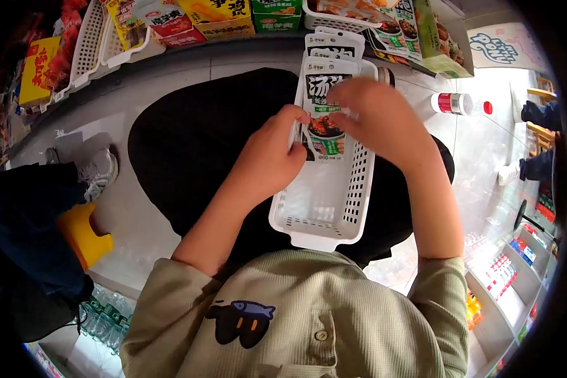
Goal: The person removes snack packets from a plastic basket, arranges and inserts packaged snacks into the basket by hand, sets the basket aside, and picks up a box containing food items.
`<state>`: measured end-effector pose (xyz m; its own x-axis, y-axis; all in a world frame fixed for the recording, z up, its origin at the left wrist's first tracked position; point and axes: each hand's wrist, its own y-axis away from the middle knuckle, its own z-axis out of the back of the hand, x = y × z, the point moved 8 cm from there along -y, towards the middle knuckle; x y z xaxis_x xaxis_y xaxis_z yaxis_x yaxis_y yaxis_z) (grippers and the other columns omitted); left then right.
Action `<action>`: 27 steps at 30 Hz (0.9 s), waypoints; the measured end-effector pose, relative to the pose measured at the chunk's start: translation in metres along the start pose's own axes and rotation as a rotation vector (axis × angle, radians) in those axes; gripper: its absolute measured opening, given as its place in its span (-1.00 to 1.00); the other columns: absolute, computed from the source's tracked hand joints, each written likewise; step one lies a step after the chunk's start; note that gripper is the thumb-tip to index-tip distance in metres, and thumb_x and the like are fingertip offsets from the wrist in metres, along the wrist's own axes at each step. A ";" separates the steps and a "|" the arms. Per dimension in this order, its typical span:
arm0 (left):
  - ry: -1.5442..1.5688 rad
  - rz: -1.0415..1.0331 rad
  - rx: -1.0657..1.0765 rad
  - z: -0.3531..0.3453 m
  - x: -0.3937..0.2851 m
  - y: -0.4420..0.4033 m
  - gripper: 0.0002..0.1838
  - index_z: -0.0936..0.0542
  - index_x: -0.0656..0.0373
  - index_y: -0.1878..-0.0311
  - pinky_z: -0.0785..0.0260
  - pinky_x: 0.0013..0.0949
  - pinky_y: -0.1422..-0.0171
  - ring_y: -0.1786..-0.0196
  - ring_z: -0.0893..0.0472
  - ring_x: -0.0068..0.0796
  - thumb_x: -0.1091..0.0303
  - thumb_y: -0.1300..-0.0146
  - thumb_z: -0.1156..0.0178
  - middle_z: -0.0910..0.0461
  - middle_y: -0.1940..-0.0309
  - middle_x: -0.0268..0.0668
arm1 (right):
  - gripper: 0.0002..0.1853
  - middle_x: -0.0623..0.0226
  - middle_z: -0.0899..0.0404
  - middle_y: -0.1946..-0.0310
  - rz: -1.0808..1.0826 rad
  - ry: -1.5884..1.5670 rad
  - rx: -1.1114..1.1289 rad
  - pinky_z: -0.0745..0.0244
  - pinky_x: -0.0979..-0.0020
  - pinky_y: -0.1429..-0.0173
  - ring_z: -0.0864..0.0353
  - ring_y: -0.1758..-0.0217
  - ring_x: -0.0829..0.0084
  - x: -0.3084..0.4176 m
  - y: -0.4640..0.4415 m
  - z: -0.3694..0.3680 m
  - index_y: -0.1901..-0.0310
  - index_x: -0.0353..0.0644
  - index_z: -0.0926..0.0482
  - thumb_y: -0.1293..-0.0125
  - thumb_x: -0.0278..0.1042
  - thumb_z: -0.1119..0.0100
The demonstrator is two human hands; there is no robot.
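A white plastic basket [321, 208] with slotted sides rests across my lap. Several white and green snack packets with black lettering [326, 126] stand in its far half, one behind another. My left hand [274, 151] is at the basket's left side, its bent fingers and thumb closed on the left edge of the front packet. Over the packet's right side is my right hand [375, 120], blurred by motion, with its fingers bent toward the packet's face; whether it grips anything cannot be made out. The near half of the basket shows its bare bottom.
Ahead runs a shelf with snack boxes [223, 19] and white baskets [91, 44]. A bottle with a red cap [453, 104] lies on the floor at right. At left, a person [31, 233] is beside a yellow stool [85, 233]. Shelves [510, 290] stand at lower right.
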<state>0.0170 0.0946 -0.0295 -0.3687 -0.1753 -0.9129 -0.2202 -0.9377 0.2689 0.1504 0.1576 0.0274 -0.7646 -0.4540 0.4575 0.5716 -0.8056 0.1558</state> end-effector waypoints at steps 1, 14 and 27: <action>0.001 0.000 0.000 0.001 -0.002 0.000 -0.62 -0.42 0.14 -0.06 -0.37 -0.35 0.18 0.33 -0.49 -0.42 0.61 -0.16 -0.11 -0.50 0.35 -0.19 | -0.63 0.17 -0.66 0.19 0.000 0.000 0.001 -0.54 0.14 -0.03 -0.64 0.06 0.12 0.004 0.005 -0.003 0.07 -0.20 -0.65 -0.03 -0.36 -0.41; -0.059 -0.010 -0.014 0.000 -0.002 0.000 -0.61 -0.43 0.11 -0.09 -0.44 -0.28 0.07 0.21 -0.60 -0.29 0.57 -0.17 -0.14 -0.58 0.23 -0.14 | -0.93 0.34 -0.70 0.42 0.144 0.457 0.394 -0.56 0.28 0.24 -0.75 0.25 0.31 0.029 0.007 -0.087 0.41 -0.08 -0.71 -0.07 -0.41 -0.25; -0.056 0.091 0.034 -0.001 0.001 0.000 -0.60 -0.41 0.09 -0.10 -0.43 -0.29 0.12 0.26 -0.60 -0.30 0.57 -0.17 -0.13 -0.57 0.28 -0.14 | -0.91 0.44 -0.72 0.42 0.056 0.540 0.428 -0.48 0.32 0.26 -0.75 0.27 0.35 0.025 -0.002 -0.082 0.39 -0.02 -0.70 -0.06 -0.44 -0.27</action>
<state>0.0178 0.0943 -0.0312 -0.4381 -0.2418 -0.8658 -0.2133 -0.9077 0.3614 0.1061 0.1169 -0.0332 -0.7080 -0.7062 -0.0081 0.5969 -0.6045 0.5275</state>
